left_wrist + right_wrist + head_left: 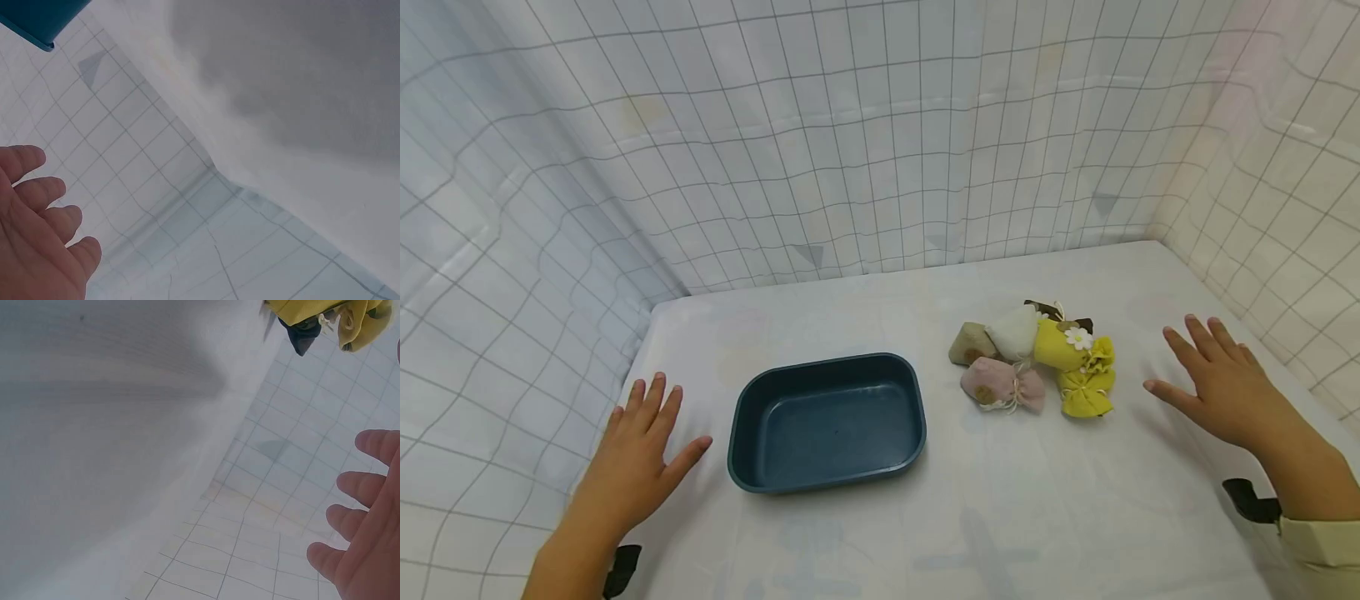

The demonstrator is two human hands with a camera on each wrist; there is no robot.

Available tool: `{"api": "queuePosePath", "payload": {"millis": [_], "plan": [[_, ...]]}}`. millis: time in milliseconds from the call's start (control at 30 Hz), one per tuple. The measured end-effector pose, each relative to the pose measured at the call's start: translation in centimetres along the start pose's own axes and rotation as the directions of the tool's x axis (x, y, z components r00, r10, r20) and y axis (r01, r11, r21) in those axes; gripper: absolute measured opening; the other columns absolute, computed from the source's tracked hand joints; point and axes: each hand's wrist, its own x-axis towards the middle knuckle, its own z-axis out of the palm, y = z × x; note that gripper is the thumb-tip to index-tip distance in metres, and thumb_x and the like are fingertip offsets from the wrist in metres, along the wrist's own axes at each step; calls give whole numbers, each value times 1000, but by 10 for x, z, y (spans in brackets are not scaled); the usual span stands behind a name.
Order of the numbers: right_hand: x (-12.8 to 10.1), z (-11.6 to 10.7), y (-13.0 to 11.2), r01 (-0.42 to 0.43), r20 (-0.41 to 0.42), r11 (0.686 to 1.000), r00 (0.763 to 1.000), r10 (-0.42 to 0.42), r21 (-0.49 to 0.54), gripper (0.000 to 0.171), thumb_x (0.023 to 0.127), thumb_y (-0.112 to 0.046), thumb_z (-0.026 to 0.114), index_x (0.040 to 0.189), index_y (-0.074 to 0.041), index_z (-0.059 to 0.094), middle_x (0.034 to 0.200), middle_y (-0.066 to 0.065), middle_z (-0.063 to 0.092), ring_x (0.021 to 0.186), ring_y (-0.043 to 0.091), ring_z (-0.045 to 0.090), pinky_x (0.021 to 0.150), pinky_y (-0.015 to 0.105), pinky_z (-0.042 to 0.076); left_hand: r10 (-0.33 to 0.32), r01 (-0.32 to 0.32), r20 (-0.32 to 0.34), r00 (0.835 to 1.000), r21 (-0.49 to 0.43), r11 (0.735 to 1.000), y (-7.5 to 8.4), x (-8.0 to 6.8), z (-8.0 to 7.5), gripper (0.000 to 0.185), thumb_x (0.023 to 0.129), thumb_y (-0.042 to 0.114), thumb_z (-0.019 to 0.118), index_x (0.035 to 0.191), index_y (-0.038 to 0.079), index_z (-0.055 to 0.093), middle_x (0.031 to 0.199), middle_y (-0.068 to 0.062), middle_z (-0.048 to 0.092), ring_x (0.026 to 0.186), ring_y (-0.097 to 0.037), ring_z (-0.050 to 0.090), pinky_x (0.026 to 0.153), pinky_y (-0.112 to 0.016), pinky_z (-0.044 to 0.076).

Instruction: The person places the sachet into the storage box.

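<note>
My left hand (628, 471) hovers over the table with fingers spread, to the left of a dark teal rectangular tub (831, 425) that has nothing in it. Right of the tub lies a cluster of small cloth drawstring pouches: a pink one (992, 382), a tan one (972, 343), a white one (1015, 332) and yellow ones (1086, 392), one bearing a white flower. A dark brown piece (1043, 309) shows partly behind them. My right hand (1228, 387), fingers apart and holding nothing, is to the right of the pouches. In the right wrist view a yellow pouch (306, 309) appears at the top.
A white cloth covers the table (880, 542). White sheets with a dark grid (880, 150) hang along the back and both sides. Black straps (1251, 502) show at both wrists.
</note>
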Motion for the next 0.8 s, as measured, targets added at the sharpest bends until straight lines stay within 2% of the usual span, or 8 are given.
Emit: {"api": "queuePosePath", "payload": {"millis": [233, 400, 600, 800], "plan": [[1, -2, -1, 49, -38, 998, 998, -48, 32, 83, 96, -44, 62, 151, 8, 28, 157, 35, 14, 147, 48, -3, 117, 57, -4, 48, -50, -23, 999, -78, 996, 20, -1, 4, 87, 93, 44, 68, 151, -8, 30, 162, -24, 13, 150, -38, -1, 115, -62, 3], [5, -4, -4, 69, -50, 996, 997, -66, 56, 81, 95, -42, 65, 150, 8, 33, 156, 34, 19, 147, 47, 3, 117, 60, 2, 76, -74, 8, 997, -114, 991, 40, -3, 9, 90, 94, 48, 65, 154, -6, 26, 163, -22, 10, 151, -36, 0, 116, -61, 6], [9, -7, -8, 104, -91, 992, 991, -97, 68, 78, 91, -36, 72, 148, 5, 39, 154, 30, 27, 147, 45, 12, 116, 62, 12, 36, -29, 58, 998, -124, 992, 58, -8, 13, 96, 93, 54, 63, 155, -6, 20, 163, -24, 10, 150, -39, -2, 114, -65, 10], [13, -8, -12, 140, -120, 988, 984, -130, 73, 77, 89, -32, 76, 147, 4, 41, 154, 29, 30, 147, 45, 16, 115, 61, 14, -5, 19, 103, 995, -130, 991, 72, -10, 16, 103, 91, 61, 61, 155, -7, 19, 163, -24, 9, 150, -40, -3, 113, -67, 12]]}}
